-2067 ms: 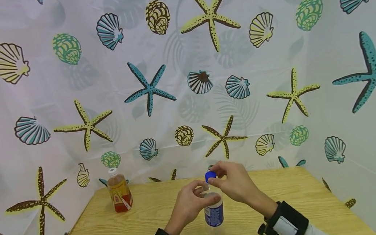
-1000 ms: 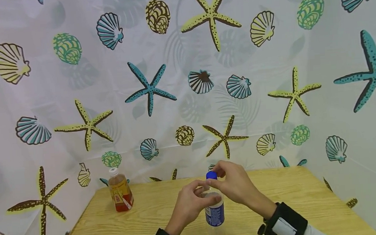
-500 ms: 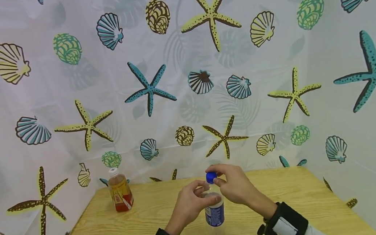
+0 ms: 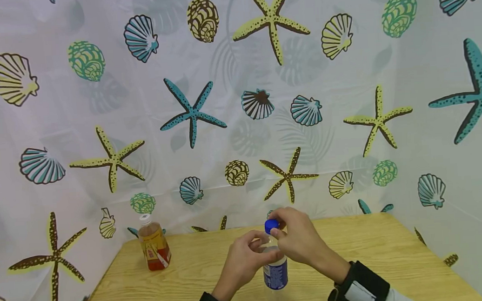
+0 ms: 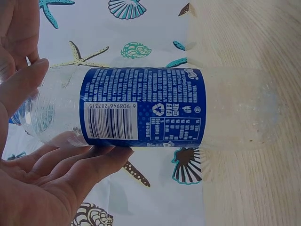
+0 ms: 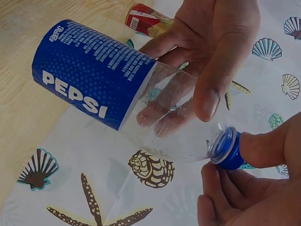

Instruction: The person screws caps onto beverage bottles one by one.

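Observation:
A clear plastic Pepsi bottle [image 4: 276, 276] with a blue label and a blue cap [image 4: 271, 224] is upright over the front middle of the table. My left hand [image 4: 241, 264] grips its shoulder, thumb on the near side and fingers around the other. In the left wrist view, the label's barcode [image 5: 112, 121] faces the camera, and the body is see-through with no drink visible. My right hand [image 4: 299, 235] pinches the cap between thumb and fingers; the right wrist view shows the thumb pressed against the cap's side [image 6: 230, 157], with the cap seated on the neck.
At the back left of the light wooden table [image 4: 191, 284] stands another bottle [image 4: 154, 247], with a white cap, yellow-and-red label and reddish-brown liquid. A white cloth [image 4: 231, 137] printed with shells and starfish hangs behind the table and along both sides.
The right fingers have shifted around the cap: the thumb drew back half a second ago, and now lies nearer the cap again. The left hand and the bottle stay in nearly the same place.

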Available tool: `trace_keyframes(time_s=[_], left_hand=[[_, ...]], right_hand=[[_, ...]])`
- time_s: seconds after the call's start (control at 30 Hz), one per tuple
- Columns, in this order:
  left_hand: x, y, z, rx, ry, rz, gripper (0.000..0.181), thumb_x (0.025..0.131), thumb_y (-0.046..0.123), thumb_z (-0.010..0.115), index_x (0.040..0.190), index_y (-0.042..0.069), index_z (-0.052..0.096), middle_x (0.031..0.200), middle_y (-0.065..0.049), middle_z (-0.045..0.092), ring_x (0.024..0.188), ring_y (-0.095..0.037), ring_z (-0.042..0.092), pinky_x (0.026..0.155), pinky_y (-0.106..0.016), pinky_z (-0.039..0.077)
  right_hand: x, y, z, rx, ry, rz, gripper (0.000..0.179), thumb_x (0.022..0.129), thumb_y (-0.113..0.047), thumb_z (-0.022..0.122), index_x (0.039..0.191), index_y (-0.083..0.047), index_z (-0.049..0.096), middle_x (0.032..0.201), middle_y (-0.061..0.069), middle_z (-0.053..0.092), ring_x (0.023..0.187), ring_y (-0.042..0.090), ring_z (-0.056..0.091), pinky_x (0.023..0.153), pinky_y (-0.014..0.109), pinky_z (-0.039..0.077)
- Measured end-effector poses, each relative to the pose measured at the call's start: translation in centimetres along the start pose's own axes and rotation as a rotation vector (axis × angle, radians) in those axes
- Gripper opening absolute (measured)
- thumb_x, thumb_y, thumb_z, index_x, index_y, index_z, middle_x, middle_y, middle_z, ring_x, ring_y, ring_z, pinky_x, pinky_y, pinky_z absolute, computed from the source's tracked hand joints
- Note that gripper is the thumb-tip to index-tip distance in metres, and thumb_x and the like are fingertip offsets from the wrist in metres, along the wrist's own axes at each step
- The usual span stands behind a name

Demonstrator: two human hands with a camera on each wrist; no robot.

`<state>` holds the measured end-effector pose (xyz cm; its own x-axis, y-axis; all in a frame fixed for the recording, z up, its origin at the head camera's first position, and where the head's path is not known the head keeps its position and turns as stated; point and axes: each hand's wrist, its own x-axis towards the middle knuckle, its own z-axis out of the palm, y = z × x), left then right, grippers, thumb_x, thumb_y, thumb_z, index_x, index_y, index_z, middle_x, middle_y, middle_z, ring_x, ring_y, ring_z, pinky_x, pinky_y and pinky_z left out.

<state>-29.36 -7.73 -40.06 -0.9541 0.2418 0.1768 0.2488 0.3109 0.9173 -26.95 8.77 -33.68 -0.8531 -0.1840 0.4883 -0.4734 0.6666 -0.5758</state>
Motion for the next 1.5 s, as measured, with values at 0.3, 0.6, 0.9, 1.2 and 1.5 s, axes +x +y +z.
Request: trace_keyframes(time_s=[0.3, 0.6, 0.9, 1.2, 1.5], left_hand=[[0.8, -0.4, -0.9, 0.048, 0.054, 0.048, 0.062, 0.077, 0.048, 0.087, 0.123, 0.012, 0.069, 0.128, -0.016, 0.069, 0.114, -0.036, 0.070, 0.088, -0.052, 0.060], [4.8, -1.2, -8.4, 0.233, 0.426, 0.050, 0.074, 0.082, 0.048, 0.083, 0.135, 0.001, 0.061, 0.129, -0.025, 0.067, 0.118, -0.040, 0.067, 0.094, -0.053, 0.057], [5.8, -4.3, -16.0, 0.337, 0.574, -0.128, 0.077, 0.091, 0.045, 0.073, 0.143, -0.006, 0.049, 0.140, -0.032, 0.056, 0.126, -0.050, 0.054, 0.111, -0.066, 0.033], [5.3, -6.9, -16.9, 0.331, 0.667, -0.221, 0.076, 0.091, 0.042, 0.073, 0.142, -0.007, 0.046, 0.140, -0.035, 0.053, 0.135, -0.052, 0.034, 0.111, -0.065, 0.033], [5.0, -7.1, -16.6, 0.398, 0.643, -0.234, 0.077, 0.091, 0.045, 0.072, 0.142, -0.006, 0.046, 0.139, -0.034, 0.053, 0.134, -0.055, 0.029, 0.109, -0.068, 0.033]], right_hand=[[-0.5, 0.7, -0.9, 0.015, -0.055, 0.045, 0.045, 0.095, -0.034, 0.072, 0.130, -0.008, 0.063, 0.111, 0.006, 0.070, 0.102, 0.023, 0.066, 0.086, 0.043, 0.056], [-0.4, 1.7, -1.3, 0.041, -0.081, 0.091, 0.038, 0.100, -0.040, 0.065, 0.126, -0.011, 0.066, 0.097, -0.001, 0.069, 0.092, 0.012, 0.065, 0.078, 0.037, 0.055], [-0.7, 2.2, -1.3, 0.055, -0.187, 0.087, 0.035, 0.103, -0.038, 0.059, 0.120, -0.008, 0.067, 0.086, -0.001, 0.067, 0.077, 0.009, 0.061, 0.068, 0.032, 0.051], [-1.0, 2.5, -1.1, 0.066, -0.212, 0.077, 0.034, 0.102, -0.037, 0.060, 0.117, -0.006, 0.068, 0.082, 0.000, 0.068, 0.070, 0.009, 0.060, 0.062, 0.030, 0.050], [-1.1, 2.9, -0.8, 0.066, -0.234, 0.093, 0.026, 0.102, -0.031, 0.061, 0.112, -0.008, 0.069, 0.080, 0.000, 0.067, 0.068, 0.011, 0.059, 0.062, 0.031, 0.049]])
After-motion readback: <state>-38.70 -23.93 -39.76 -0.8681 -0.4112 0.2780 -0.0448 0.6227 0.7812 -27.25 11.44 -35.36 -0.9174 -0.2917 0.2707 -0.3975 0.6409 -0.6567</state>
